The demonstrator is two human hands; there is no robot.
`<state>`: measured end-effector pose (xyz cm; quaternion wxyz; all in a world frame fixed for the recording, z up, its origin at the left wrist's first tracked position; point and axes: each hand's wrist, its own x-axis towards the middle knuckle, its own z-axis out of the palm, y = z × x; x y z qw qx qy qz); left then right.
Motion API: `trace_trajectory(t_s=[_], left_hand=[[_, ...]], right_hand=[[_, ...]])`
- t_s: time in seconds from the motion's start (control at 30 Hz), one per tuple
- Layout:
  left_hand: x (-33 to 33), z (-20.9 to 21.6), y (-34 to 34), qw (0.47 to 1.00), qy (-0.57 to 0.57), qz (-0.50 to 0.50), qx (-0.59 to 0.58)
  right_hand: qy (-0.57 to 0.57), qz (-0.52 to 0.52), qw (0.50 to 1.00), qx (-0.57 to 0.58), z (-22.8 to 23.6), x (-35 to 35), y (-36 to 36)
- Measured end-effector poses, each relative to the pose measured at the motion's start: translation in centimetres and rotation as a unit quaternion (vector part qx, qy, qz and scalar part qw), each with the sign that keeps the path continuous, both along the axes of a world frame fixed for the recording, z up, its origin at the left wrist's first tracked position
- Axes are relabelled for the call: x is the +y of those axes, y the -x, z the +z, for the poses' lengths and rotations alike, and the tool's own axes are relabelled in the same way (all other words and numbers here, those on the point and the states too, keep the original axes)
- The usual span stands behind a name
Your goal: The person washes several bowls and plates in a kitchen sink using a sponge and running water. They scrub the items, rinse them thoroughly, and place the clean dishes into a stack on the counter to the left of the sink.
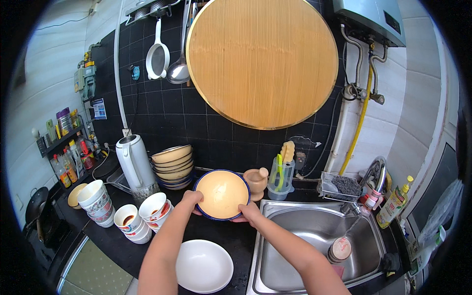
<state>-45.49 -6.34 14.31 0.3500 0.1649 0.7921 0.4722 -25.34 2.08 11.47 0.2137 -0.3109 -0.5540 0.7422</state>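
Between my two hands is a yellow enamel bowl [222,193] with a dark blue rim, tilted so its inside shows. My left hand [192,200] grips its left edge, and my right hand [248,214] has hold of the lower right edge. The fingers behind the bowl are partly hidden. Just behind and to the left stands a stack of similar yellow bowls [173,167]. Below my hands, a white bowl [204,266] rests on the black counter [191,233]. Beside the held bowl, to the right, is a wooden mortar with a pestle [256,183].
At right, water runs from the faucet [351,209] into the steel sink [295,210], where a small stack of cups [340,249] stands. Left lie stacked white bowls [132,222] and a kettle [132,160]. A clear utensil holder [281,179] stands behind the sink.
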Motion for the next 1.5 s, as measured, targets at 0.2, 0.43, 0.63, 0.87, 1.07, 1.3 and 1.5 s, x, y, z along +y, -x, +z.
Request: trace_trajectory(t_s=[0.2, 0.43, 0.63, 0.87, 1.07, 1.3, 1.5], left_hand=[[-0.8, 4.3, -5.8, 0.971, 0.000, -0.210, 0.116], [0.0, 5.5, -14.5, 0.839, -0.260, -0.259, 0.401], [-0.1, 8.4, -19.8, 0.789, -0.304, -0.266, 0.462], [-1.2, 10.2, -22.1, 0.708, -0.354, -0.269, 0.549], [-2.1, 10.9, -22.7, 0.697, -0.354, -0.266, 0.565], [-2.4, 11.0, -22.9, 0.709, -0.339, -0.265, 0.558], [-2.5, 11.1, -23.0, 0.705, -0.351, -0.273, 0.553]], right_hand=[[-0.098, -0.084, 0.992, -0.002, 0.0, 2.3, -8.0], [-0.233, -0.207, 0.944, 0.106, 2.2, 4.1, -16.9], [-0.293, -0.279, 0.906, 0.124, 5.2, 3.9, -21.3], [-0.357, -0.322, 0.861, 0.165, 6.9, 3.0, -23.4], [-0.366, -0.337, 0.849, 0.178, 7.5, 2.5, -23.9], [-0.359, -0.338, 0.851, 0.178, 8.0, 2.1, -24.2], [-0.393, -0.338, 0.840, 0.162, 6.7, 3.7, -24.5]])
